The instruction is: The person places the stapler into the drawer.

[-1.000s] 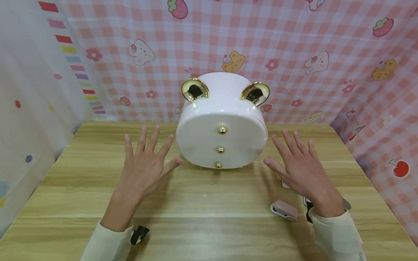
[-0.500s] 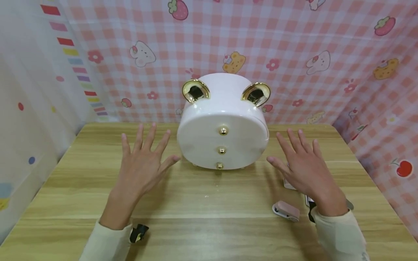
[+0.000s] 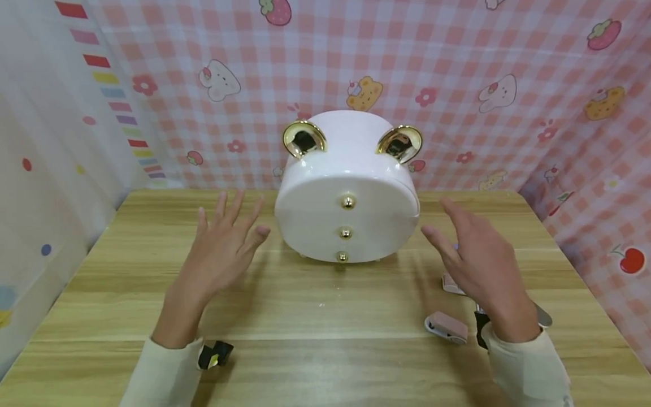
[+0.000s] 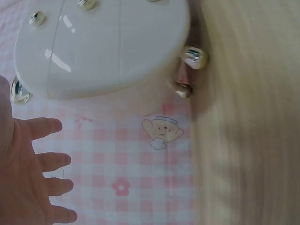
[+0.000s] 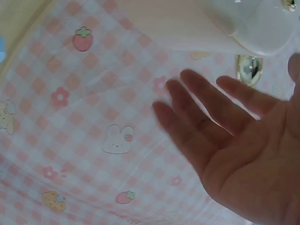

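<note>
In the middle of the table stands a glossy white rounded box point(image 3: 351, 223) with three gold knobs down its front and two gold ear-like rings on top. Short gold feet point(image 4: 193, 56) show beneath it in the left wrist view. My left hand point(image 3: 218, 257) hovers over the table to the left of the box, fingers spread and holding nothing. On the other side is my right hand point(image 3: 480, 260), its thumb and index finger pointing toward the box. Its palm point(image 5: 248, 164) is bare in the right wrist view, with the fingers slightly bent.
A small pink-and-white gadget point(image 3: 446, 327) lies on the wooden table point(image 3: 325, 362) near my right wrist. Part of a second pink item point(image 3: 451, 284) shows under my right hand, and a grey rounded object point(image 3: 543, 315) beside the wrist. A pink checked cloth point(image 3: 315, 56) hangs behind.
My left hand has turned a little, and its thumb has drawn away from the box. My right hand has rolled onto its side, its spread fingers coming together. The box stays put.
</note>
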Demonstrator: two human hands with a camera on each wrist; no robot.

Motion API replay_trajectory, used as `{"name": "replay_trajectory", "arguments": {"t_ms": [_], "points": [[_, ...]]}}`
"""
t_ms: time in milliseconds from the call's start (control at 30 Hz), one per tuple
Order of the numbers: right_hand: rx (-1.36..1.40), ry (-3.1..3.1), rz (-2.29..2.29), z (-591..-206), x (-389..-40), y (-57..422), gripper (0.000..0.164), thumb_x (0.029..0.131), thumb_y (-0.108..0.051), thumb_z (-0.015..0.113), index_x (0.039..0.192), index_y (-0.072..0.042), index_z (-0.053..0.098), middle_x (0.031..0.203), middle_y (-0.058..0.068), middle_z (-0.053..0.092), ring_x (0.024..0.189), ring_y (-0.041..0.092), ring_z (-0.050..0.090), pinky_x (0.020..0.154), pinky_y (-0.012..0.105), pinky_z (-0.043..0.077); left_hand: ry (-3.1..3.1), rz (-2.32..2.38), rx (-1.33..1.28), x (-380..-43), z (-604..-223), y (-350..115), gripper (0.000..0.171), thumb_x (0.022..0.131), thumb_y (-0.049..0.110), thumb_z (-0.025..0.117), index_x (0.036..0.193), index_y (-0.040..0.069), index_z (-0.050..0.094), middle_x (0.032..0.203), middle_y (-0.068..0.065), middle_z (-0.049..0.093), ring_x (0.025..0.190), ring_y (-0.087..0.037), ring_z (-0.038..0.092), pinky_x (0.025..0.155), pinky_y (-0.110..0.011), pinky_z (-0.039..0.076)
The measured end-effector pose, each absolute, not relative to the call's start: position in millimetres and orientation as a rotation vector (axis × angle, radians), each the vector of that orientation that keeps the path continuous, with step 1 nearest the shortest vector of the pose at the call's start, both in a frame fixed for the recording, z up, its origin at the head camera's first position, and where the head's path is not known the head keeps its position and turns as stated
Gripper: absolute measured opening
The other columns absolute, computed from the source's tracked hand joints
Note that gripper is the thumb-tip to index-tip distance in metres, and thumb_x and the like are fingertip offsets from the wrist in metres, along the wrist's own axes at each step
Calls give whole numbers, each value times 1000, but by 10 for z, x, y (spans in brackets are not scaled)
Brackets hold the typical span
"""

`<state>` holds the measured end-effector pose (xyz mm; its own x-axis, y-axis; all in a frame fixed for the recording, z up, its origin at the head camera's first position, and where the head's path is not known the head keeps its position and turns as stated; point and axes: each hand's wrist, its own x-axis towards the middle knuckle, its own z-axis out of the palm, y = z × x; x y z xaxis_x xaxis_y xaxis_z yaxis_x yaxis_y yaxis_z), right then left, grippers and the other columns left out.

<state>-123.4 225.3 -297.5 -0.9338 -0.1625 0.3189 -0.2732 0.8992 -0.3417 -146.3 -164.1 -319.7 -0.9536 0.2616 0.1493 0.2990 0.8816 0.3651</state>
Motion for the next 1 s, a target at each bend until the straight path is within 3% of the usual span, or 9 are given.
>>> {"name": "replay_trajectory", "arguments": {"t_ms": [200, 367, 533, 667, 767, 900, 1000], "points": [[337, -2573, 650, -2878, -1199, 2132, 53, 104, -37, 59, 143, -1, 54, 104, 23, 73, 86, 38, 71, 72, 60, 55, -2788, -991, -501, -1619, -3079, -1634, 84, 100, 69, 9, 163, 14, 20, 168, -14, 10, 153, -35, 0, 120, -65, -2], [374, -2468, 698, -2807, -1202, 1995, 49, 102, -34, 63, 139, -2, 57, 99, 21, 75, 80, 35, 73, 68, 58, 59, -2641, -1293, -490, -1784, -3036, -1596, 94, 97, 73, 14, 161, 6, 24, 166, -14, 22, 152, -31, 16, 124, -54, 12], [449, -2414, 715, -2768, -1228, 1831, 45, 100, -31, 67, 135, -4, 60, 92, 17, 76, 75, 30, 74, 63, 52, 60, -2609, -1482, -394, -1872, -3024, -1524, 84, 100, 70, 18, 163, 15, 24, 165, -10, 24, 150, -34, 21, 121, -61, 16], [527, -2386, 684, -2763, -1268, 1676, 43, 97, -29, 72, 127, 0, 61, 89, 13, 76, 71, 25, 74, 59, 46, 60, -2577, -1638, -379, -1930, -2994, -1427, 75, 104, 65, 23, 163, 20, 23, 167, -6, 21, 146, -38, 30, 108, -66, 39], [575, -2385, 686, -2775, -1290, 1558, 44, 96, -30, 72, 124, 1, 59, 88, 10, 77, 69, 21, 73, 58, 43, 59, -2514, -1757, -384, -1976, -2974, -1348, 71, 106, 61, 27, 161, 17, 29, 164, -11, 28, 139, -40, 39, 88, -64, 55], [607, -2394, 669, -2804, -1312, 1431, 46, 97, -36, 70, 123, -1, 58, 86, 7, 77, 67, 18, 73, 54, 39, 56, -2458, -1796, -406, -2015, -2964, -1262, 61, 108, 55, 31, 151, 13, 45, 141, -17, 49, 120, -37, 54, 78, -55, 60], [618, -2401, 613, -2829, -1336, 1354, 48, 96, -41, 68, 123, -3, 59, 86, 6, 77, 65, 17, 72, 50, 38, 52, -2477, -1758, -414, -2030, -2958, -1240, 61, 108, 55, 31, 150, 15, 47, 129, -14, 55, 107, -34, 60, 77, -51, 60]]}}
